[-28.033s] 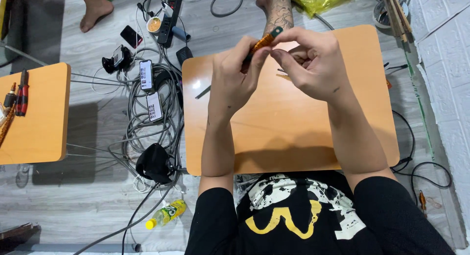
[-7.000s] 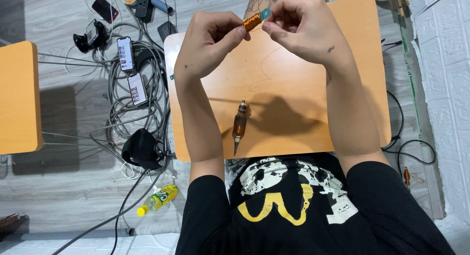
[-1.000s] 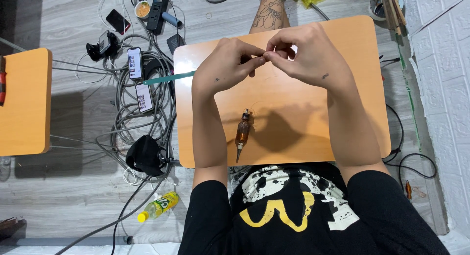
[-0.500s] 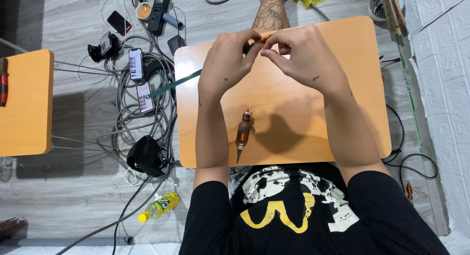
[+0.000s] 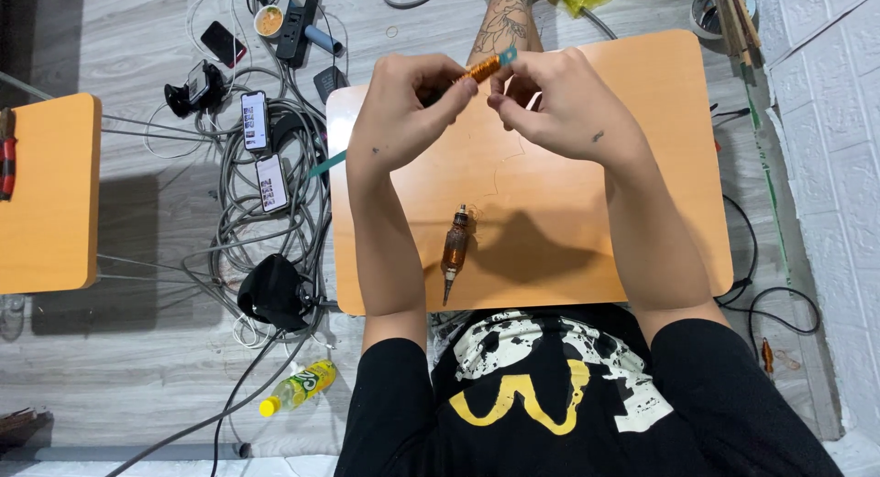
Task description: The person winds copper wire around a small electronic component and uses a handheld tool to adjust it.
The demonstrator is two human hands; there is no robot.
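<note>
— What is seen nearest the camera?

— A black printed shirt (image 5: 541,394) is seen at the bottom edge. Just beyond it, a copper-wound motor armature (image 5: 455,248) is laid on the orange surface (image 5: 623,220), near its close edge, its thin shaft pointed back toward the body. It is touched by neither hand.

— What has changed from half a second ago?

— The armature has been left where it lay. The hands have been drawn slightly apart, so that the small orange coil piece with a teal end (image 5: 487,67) is now exposed between them; earlier it was mostly covered by the fingers.

— How are the hands posed?

— Both are raised above the far part of the surface, forearms stretched forward from the elbows. The left hand (image 5: 403,110) is curled, and its grip is closed on the coil piece, which is pinched between thumb and fingertips with the teal end tilted up and to the right. The right hand (image 5: 559,101) is held just beside that end, fingers bunched; whether anything is gripped there cannot be told.

— And farther off?

— On the floor to the left, tangled cables (image 5: 229,230), two lit phones (image 5: 262,152) and a power strip (image 5: 298,19) are seen; a tattooed leg (image 5: 502,23) is visible past the far edge.
</note>
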